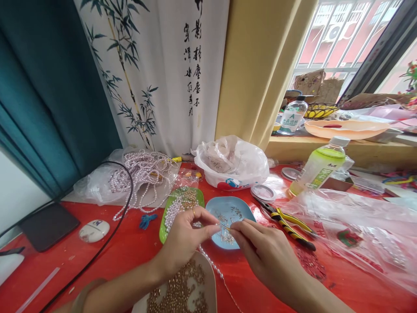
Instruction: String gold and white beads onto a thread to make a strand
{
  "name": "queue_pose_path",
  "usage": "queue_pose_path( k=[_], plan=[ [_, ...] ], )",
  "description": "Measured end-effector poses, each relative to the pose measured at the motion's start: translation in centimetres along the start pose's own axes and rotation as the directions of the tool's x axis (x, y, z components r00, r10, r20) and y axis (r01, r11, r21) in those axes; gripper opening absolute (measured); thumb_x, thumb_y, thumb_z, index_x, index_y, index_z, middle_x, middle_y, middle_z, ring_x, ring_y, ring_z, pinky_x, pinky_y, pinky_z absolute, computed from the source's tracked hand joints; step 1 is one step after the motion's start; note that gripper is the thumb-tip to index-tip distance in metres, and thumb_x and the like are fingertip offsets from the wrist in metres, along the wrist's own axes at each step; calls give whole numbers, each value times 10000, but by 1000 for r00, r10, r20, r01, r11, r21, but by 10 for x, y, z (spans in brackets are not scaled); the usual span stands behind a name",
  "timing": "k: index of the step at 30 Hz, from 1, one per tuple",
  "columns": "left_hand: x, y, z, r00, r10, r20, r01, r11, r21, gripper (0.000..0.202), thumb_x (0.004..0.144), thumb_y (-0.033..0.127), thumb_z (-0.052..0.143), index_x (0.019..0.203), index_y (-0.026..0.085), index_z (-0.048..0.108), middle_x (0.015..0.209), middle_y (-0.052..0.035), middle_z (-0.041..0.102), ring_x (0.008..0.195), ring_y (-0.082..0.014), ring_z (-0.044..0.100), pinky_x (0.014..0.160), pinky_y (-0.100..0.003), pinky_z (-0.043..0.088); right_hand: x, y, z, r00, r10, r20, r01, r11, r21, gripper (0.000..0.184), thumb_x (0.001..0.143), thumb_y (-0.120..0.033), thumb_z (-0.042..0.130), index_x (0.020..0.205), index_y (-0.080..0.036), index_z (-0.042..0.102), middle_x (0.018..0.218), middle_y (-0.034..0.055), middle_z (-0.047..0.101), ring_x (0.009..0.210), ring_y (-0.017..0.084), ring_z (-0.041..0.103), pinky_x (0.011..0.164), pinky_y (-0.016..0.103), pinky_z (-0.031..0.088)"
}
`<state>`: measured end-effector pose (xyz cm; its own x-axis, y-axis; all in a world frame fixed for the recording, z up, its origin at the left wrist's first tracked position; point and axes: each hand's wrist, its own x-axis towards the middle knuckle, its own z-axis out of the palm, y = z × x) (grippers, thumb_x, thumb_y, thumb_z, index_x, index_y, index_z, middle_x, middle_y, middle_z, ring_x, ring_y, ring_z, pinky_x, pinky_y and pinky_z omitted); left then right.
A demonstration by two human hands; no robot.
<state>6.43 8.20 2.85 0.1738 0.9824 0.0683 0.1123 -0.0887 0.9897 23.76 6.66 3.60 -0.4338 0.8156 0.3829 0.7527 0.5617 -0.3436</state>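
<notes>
My left hand (187, 230) pinches one end of a thin, wire-like metal piece (224, 227), whose exact kind is too small to tell. The fingertips of my right hand (263, 243) close on its other end. Both hands hover over the blue plate (239, 203), where small metal pieces lie scattered. Behind my left hand, a green tray (163, 232) carries white and gold beads. Below it, a pale tray (211, 282) holds many brown-gold beads. A strand of white beads (216, 270) trails between the hands down the red table.
Pliers (286, 221) with yellow-black handles lie right of the blue plate. Pearl strands (140, 169) spill from a plastic bag at the back left. A bag-lined bowl (231, 167), a drink bottle (321, 167) and clear plastic packaging (368, 239) also stand around. A black cable (127, 208) arches across the left.
</notes>
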Motion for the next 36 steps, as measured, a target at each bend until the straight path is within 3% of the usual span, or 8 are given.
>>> queue_pose_path(
  k=[7, 16, 20, 24, 27, 31, 36],
  plan=[
    [0, -1, 1, 995, 93, -22, -91, 994, 51, 100, 645, 258, 609, 658, 160, 595, 698, -31, 571, 682, -138, 506, 673, -270, 400, 1, -1, 1, 998, 42, 47, -45, 997, 69, 263, 843, -250, 333, 684, -176, 529, 567, 0, 520, 463, 87, 411, 464, 216, 291],
    [-1, -1, 1, 990, 143, -17, -141, 985, 101, 84, 637, 250, 620, 627, 169, 600, 693, -29, 559, 678, -137, 499, 650, -261, 404, 7, -5, -4, 967, 144, 210, -210, 918, 336, 316, 830, -239, 344, 538, -165, 441, 454, -38, 393, 426, 69, 316, 386, 194, 251],
    [0, -1, 1, 987, 158, -20, -155, 982, 112, 88, 639, 258, 618, 626, 172, 607, 693, -31, 563, 677, -139, 501, 643, -261, 406, 7, -6, -3, 977, 134, 164, -176, 945, 275, 297, 822, -215, 355, 550, -165, 463, 457, -33, 425, 426, 70, 331, 394, 199, 250],
    [-1, 0, 1, 993, 115, -24, -111, 988, 109, 92, 630, 269, 624, 641, 177, 615, 696, -26, 577, 672, -135, 508, 639, -255, 399, 5, -6, 0, 986, 128, 103, -147, 969, 199, 254, 813, -229, 369, 589, -173, 474, 470, -29, 450, 426, 76, 351, 410, 205, 251],
    [0, 0, 2, 1000, 31, 1, -31, 996, 89, 126, 617, 278, 633, 703, 185, 635, 705, -31, 592, 666, -140, 515, 624, -258, 399, 5, -5, 2, 977, 169, 132, -197, 950, 242, 271, 815, -245, 362, 563, -176, 434, 467, -32, 421, 427, 76, 338, 414, 205, 247],
    [0, 0, 2, 999, -21, 35, 20, 999, 28, 151, 619, 295, 630, 721, 188, 661, 704, -39, 601, 658, -141, 527, 634, -273, 408, 5, -3, 5, 948, 214, 237, -305, 828, 470, 291, 819, -322, 357, 576, -173, 415, 503, -36, 358, 469, 79, 315, 430, 197, 258],
    [1, 0, 2, 997, -48, 56, 53, 995, -83, 157, 614, 304, 638, 702, 177, 664, 727, -45, 605, 616, -124, 529, 556, -248, 412, 7, -4, 5, 860, 212, 464, -508, 440, 740, 313, 789, -435, 383, 614, -176, 402, 437, -90, 191, 392, 55, 148, 369, 190, 126]
  ],
)
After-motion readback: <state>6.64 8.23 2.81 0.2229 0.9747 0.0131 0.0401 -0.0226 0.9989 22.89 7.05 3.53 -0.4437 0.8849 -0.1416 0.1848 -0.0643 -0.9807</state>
